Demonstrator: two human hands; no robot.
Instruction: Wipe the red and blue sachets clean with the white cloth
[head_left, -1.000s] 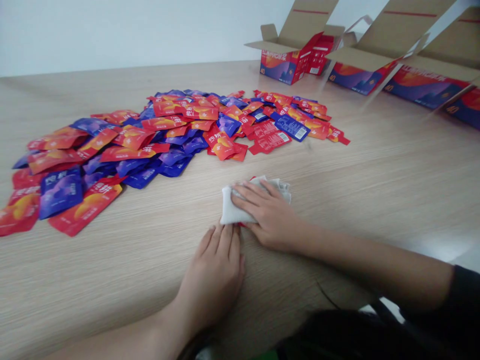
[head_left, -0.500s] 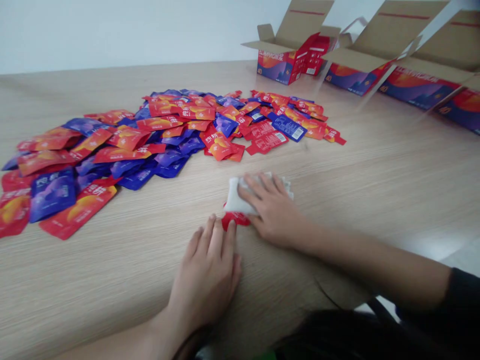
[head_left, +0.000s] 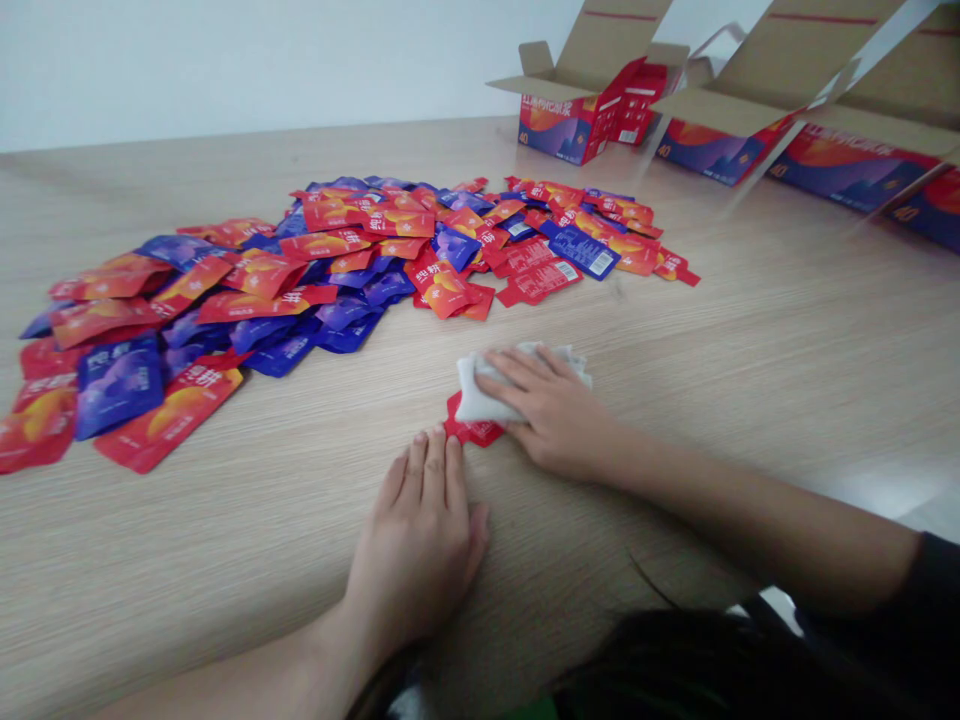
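Observation:
My right hand [head_left: 551, 410] lies flat with its fingers stretched over a white cloth [head_left: 480, 392], pressing it onto a red packet [head_left: 474, 433] on the wooden table [head_left: 750, 330]. Only the packet's near corner shows from under the cloth. My left hand [head_left: 424, 530] rests palm down on the table just in front of that packet, fingers together and straight, the fingertips touching or nearly touching its red edge. It holds nothing.
A wide heap of red and blue packets [head_left: 300, 270] covers the table's middle and left. Several open cardboard boxes [head_left: 592, 95] with red and blue print stand at the far right, flaps up. Dark hair or clothing fills the bottom right corner.
The cloth under my right hand has slid a little away from me, baring the packet's red corner. My left hand has drawn back slightly from the cloth.

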